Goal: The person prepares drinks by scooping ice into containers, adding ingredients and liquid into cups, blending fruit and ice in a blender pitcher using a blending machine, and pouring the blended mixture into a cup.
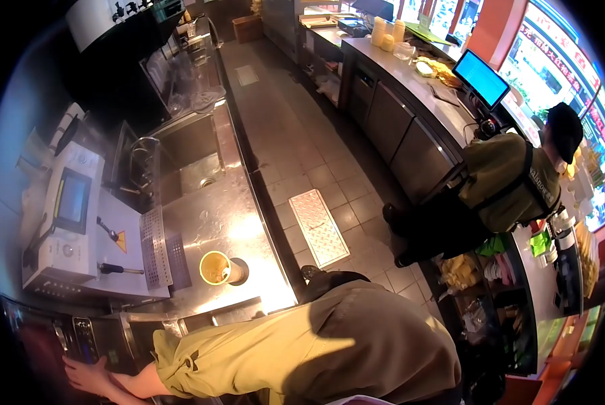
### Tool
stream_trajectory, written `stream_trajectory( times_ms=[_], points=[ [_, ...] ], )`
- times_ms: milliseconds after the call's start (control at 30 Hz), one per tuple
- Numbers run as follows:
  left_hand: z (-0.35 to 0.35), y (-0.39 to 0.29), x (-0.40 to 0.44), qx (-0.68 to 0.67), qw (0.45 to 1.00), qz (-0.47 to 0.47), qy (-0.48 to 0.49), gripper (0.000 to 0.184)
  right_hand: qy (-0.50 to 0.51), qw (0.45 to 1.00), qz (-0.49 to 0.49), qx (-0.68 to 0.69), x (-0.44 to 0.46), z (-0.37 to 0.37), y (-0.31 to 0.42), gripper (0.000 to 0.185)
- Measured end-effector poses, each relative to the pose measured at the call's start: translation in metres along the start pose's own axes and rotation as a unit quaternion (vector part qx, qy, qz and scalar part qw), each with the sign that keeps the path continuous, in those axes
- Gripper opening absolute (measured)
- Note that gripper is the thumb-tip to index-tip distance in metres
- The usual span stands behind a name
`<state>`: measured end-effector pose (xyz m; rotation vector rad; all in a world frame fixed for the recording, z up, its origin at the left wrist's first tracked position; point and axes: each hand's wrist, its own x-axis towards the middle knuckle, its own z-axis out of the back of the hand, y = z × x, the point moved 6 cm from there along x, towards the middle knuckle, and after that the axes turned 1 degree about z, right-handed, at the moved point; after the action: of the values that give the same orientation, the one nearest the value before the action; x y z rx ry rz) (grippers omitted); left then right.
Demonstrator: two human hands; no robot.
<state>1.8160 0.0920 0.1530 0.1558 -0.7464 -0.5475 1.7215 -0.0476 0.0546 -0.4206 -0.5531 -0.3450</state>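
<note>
My right arm, in an olive sleeve (242, 351), stretches along the bottom of the view to the lower left. At its end my right hand (90, 376) has its fingers apart beside the dark front of a counter unit. A blurred dark red shape (42, 341) lies just above the fingertips; I cannot tell whether they touch it. My left hand does not show. Above my sleeve, a yellow-rimmed cup (215, 268) with pale contents stands on the steel counter (201, 223). A white machine (69, 202) with a screen and levers is behind it.
A steel sink (191, 158) with a tap adjoins the counter. Across the tiled floor (329, 179), a person (508, 179) in a dark cap stands at the opposite counter near a lit monitor (481, 79). A pale metal floor plate (319, 227) lies between the counters.
</note>
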Motion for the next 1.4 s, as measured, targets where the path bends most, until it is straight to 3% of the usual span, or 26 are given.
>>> stream_trajectory(
  times_ms=[200,733,1033,1067,1133,1167,1233,1267,1367,1400],
  points=[
    [0.022,-0.007,-0.01,0.022,1.0,-0.003,-0.001,0.104,0.006,1.0,-0.01,-0.008,0.001,-0.007,-0.012,0.046],
    [-0.001,-0.003,-0.001,0.066,0.998,-0.006,-0.022,0.105,0.009,0.999,-0.024,-0.021,0.005,-0.022,-0.031,0.046],
    [0.012,-0.007,-0.004,0.034,0.999,-0.003,-0.018,0.107,-0.001,1.0,-0.022,-0.018,0.01,-0.027,-0.032,0.046],
    [0.015,-0.005,0.004,0.002,0.999,-0.035,0.038,0.108,-0.006,1.0,-0.015,-0.018,0.016,-0.026,-0.022,0.046],
    [0.017,-0.01,-0.001,-0.019,0.992,-0.078,-0.095,0.108,-0.037,0.999,0.016,-0.011,0.032,-0.016,0.031,0.046],
    [0.024,-0.012,-0.002,-0.069,0.988,-0.115,-0.07,0.106,-0.048,0.998,0.025,-0.02,0.036,-0.012,0.06,0.046],
    [0.039,-0.017,-0.01,-0.083,0.993,-0.073,-0.04,0.101,-0.074,0.995,0.045,-0.053,0.035,0.002,0.127,0.046],
    [0.045,-0.019,-0.014,-0.014,0.996,-0.051,-0.077,0.101,-0.09,0.99,0.054,-0.089,0.033,0.01,0.153,0.046],
    [0.018,-0.01,-0.017,-0.096,0.981,-0.035,-0.168,0.104,-0.126,0.963,0.081,-0.223,0.021,0.023,0.186,0.046],
    [0.023,-0.013,-0.018,-0.125,0.987,-0.015,-0.104,0.104,-0.123,0.974,0.111,-0.156,0.02,0.025,0.188,0.046]
  ],
)
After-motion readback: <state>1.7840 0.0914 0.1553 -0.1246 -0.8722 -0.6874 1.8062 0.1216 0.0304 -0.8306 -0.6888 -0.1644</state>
